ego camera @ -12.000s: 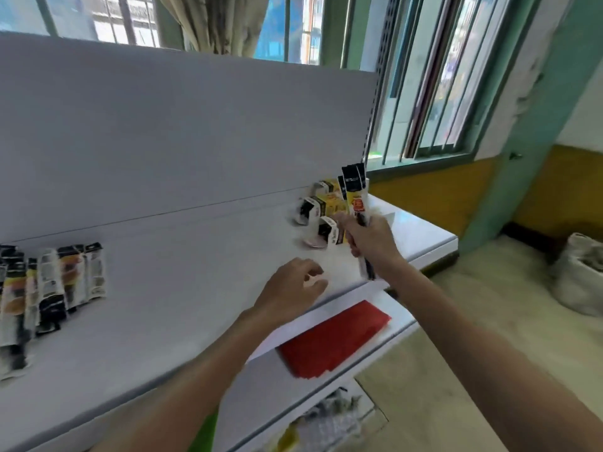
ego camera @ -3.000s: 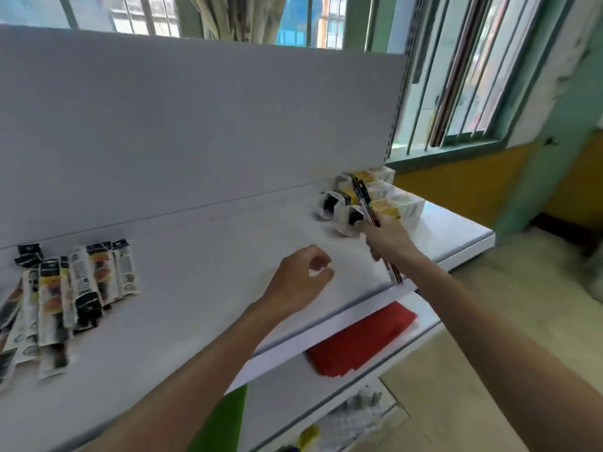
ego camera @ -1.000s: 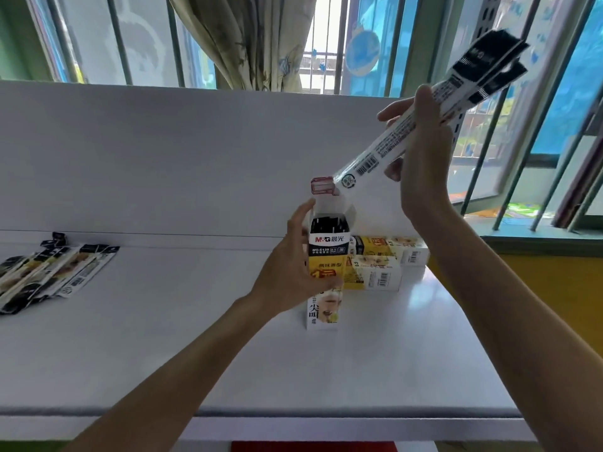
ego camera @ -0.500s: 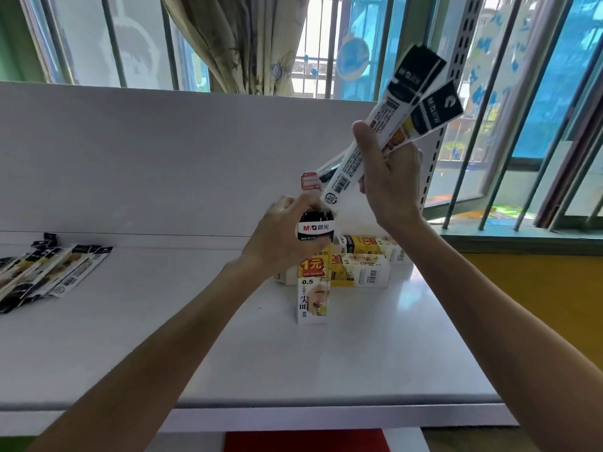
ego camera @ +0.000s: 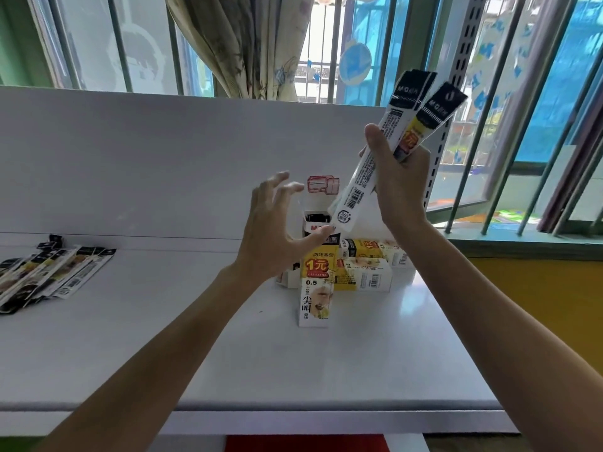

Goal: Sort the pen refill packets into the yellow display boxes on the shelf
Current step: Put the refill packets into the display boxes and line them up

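several packets [ego camera: 394, 125] slant through right grip [ego camera: 401, 187]

Long black-topped refill packets [ego camera: 360, 185] tilt in the right hand [ego camera: 403, 190] above an upright, open yellow display box [ego camera: 318, 288]; more boxes [ego camera: 365, 277] lie behind it; loose packets [ego camera: 55, 272] fan out far left.
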{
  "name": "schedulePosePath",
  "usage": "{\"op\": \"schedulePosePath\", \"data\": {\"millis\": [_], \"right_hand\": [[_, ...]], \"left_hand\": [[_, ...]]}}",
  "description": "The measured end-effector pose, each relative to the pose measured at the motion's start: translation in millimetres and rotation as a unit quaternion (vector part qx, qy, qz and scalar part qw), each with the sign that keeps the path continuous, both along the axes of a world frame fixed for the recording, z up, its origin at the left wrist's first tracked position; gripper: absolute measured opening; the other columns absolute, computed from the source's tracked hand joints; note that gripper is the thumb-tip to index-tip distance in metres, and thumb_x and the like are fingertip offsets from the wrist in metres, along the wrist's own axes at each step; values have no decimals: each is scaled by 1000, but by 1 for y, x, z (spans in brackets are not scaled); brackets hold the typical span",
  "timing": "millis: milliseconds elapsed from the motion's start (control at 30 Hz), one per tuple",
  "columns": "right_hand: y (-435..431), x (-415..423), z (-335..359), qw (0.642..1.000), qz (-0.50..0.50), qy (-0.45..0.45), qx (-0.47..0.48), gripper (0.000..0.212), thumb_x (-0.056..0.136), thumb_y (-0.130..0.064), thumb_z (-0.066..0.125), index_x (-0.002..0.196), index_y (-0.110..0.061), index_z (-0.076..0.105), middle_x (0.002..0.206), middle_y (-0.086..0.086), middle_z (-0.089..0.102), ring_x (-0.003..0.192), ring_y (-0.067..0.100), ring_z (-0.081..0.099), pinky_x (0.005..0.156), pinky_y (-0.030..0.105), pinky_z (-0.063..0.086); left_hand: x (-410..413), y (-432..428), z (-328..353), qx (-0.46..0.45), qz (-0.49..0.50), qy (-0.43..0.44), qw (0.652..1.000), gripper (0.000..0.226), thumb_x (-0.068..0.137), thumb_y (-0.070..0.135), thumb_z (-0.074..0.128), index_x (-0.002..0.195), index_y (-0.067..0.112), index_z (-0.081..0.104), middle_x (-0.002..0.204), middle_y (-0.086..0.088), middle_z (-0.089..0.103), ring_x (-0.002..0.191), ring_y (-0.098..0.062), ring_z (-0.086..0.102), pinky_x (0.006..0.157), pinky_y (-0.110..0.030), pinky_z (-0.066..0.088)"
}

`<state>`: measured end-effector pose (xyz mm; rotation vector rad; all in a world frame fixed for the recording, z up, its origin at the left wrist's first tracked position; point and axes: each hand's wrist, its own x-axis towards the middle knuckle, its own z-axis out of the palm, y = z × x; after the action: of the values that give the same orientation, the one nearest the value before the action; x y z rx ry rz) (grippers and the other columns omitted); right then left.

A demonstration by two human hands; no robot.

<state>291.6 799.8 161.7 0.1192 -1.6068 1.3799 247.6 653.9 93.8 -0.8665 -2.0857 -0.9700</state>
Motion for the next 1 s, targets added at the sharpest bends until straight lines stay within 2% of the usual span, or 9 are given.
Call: {"op": "schedulePosePath", "data": {"millis": [100,233,367,500,600,700,867,933,1000], "right_hand": [[-5,-1,-3,997,50,-33,40,24,89,-22,59,66,-20,56,63,-2,58,57,11,57,60,31,50],[-15,1,-2,984,142,-66,81,24,90,-17,57,69,-7,56,55,-6,57,44,0,55,45,12,43],[-13,4,-3,965,167,-102,173,17,86,-21,62,78,-10,53,66,0,59,45,5,53,42,15,42],[-7,2,-4,938,177,-168,245,10,84,-18,64,86,-16,55,73,-4,62,50,6,57,42,17,46],[3,-1,2,937,145,-171,267,8,85,-18,63,87,-17,56,76,-4,63,50,4,58,42,18,47],[14,-7,7,962,106,-134,211,8,87,-19,62,91,-14,57,78,-5,63,51,1,56,45,17,47],[17,-22,5,988,69,-85,110,13,88,-18,60,94,-8,56,79,-5,60,60,-4,58,56,10,47],[19,-32,-1,991,40,-84,99,11,88,-22,60,91,-12,57,79,-7,61,69,1,62,65,16,52],[24,-44,-10,990,4,-103,92,12,87,-29,61,88,-18,59,80,-4,64,76,16,66,71,30,57]], "left_hand": [[11,1,9,9,-53,53,997,78,70,60,54,126,5,47,131,-13,51,114,-12,43,92,-30,40],[22,11,16,-31,-129,-66,989,32,89,33,57,106,8,50,96,-7,66,62,-3,60,53,-12,49],[17,10,11,17,-147,-118,982,24,96,21,43,111,2,45,74,7,57,53,-1,60,48,-19,53],[14,8,11,5,-116,-79,990,32,96,29,42,116,4,45,82,-1,62,65,-12,62,54,-22,55],[7,4,4,-61,10,22,998,45,86,47,44,106,9,58,100,-5,65,90,-17,57,73,-24,43],[0,-2,1,-136,85,82,984,49,82,49,54,112,12,62,113,-2,64,106,-22,49,82,-28,31],[-11,-7,-13,-209,54,100,971,36,82,40,61,103,11,64,108,-6,65,105,-24,50,86,-36,37],[-18,-4,-13,-188,83,134,969,44,77,44,55,105,10,58,112,-9,60,107,-24,47,84,-38,42],[-30,1,-5,-149,101,75,981,53,80,47,56,118,10,50,127,-9,50,118,-23,38,93,-39,37]]}}
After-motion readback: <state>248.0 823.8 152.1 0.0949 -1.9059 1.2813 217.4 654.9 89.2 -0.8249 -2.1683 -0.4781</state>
